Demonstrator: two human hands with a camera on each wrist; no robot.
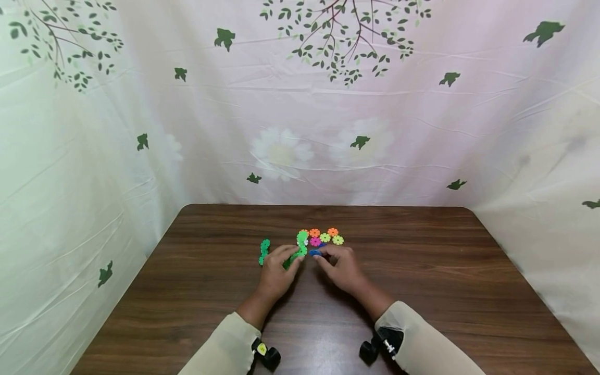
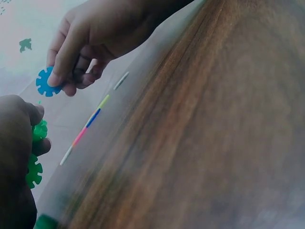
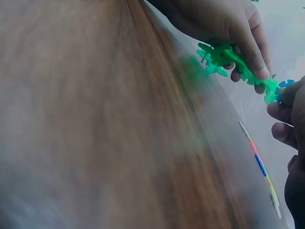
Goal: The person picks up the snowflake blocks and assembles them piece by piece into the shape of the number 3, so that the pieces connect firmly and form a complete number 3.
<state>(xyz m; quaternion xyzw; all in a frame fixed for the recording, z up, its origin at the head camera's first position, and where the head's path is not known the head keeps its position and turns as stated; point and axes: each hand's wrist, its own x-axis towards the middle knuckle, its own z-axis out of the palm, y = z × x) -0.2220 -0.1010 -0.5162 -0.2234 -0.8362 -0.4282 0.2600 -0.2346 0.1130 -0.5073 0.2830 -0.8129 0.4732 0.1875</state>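
Head view first, we have two pale sleeves nearest us, each with a dark wrist device near its cuff. Past them, both hands work close together over the table. Our left hand pinches a bright green chain of notched discs, its thumb on one side and fingers on the other. Our right hand pinches a single blue disc between thumb and fingertips, with the other fingers curled loosely behind.

We judge that the relation that counts most is between that disc and the chain's nearer side. The disc lies just right of the chain, between the two hands and level with the chain's middle. The chain's long axis bends: from the left hand it slants away and rightward, then runs nearly straight away from us. The right wrist view shows the disc overlapping the chain's tip, while the left wrist view shows a gap between the disc and the green that is visible, so we cannot tell whether they touch.

Left of the left hand, a darker green strip rests on the table. Beyond the hands lie loose discs: pink, yellow and orange. Behind the table's far edge hangs a pale curtain printed with branches and green birds.
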